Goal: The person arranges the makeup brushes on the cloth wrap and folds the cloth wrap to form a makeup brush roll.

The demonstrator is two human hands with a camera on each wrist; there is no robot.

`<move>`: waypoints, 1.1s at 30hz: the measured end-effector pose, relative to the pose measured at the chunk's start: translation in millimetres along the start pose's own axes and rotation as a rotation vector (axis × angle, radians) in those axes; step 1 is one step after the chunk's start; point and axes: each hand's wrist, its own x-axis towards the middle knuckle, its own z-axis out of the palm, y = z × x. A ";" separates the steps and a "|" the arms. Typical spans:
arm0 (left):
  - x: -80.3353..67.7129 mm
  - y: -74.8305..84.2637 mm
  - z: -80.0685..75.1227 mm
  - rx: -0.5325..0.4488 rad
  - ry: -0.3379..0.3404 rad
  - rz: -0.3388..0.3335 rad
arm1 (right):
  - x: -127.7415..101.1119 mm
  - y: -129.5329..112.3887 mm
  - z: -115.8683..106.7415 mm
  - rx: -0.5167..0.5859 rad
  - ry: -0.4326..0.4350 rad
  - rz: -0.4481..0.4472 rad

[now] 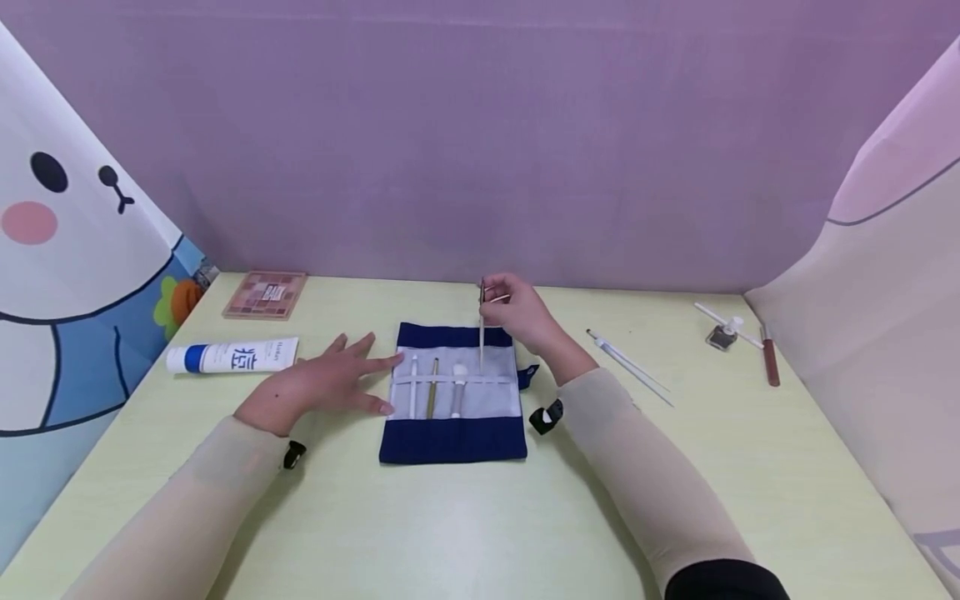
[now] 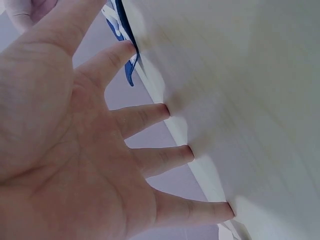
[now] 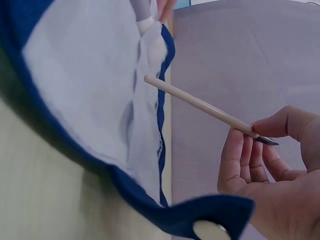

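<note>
A navy and white brush roll (image 1: 452, 392) lies unrolled in the middle of the pale green table (image 1: 450, 517). Three brushes (image 1: 435, 386) sit under its white band. My right hand (image 1: 517, 315) pinches a thin pale-handled brush (image 1: 482, 333) near its dark tip and holds it upright, the handle end pointing down at the roll's right side. In the right wrist view the brush (image 3: 200, 106) slants toward the white lining (image 3: 85, 85). My left hand (image 1: 330, 383) lies flat with spread fingers (image 2: 150, 115) on the table, fingertips at the roll's left edge.
A white and blue tube (image 1: 232, 356) and an eyeshadow palette (image 1: 266, 295) lie at the left rear. Two thin white sticks (image 1: 630, 367) lie right of the roll. Farther right are a small jar (image 1: 723, 335) and a brown pencil (image 1: 770, 358). Curtains close in both sides.
</note>
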 end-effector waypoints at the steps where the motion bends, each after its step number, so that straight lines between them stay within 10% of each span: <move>1: -0.1 -0.1 0.1 0.000 0.000 -0.001 | 0.4 0.4 1.6 -0.003 -0.001 0.002; 33: -0.7 -0.4 1.0 -0.001 0.005 -0.003 | -9.7 8.4 4.9 -0.169 -0.135 0.098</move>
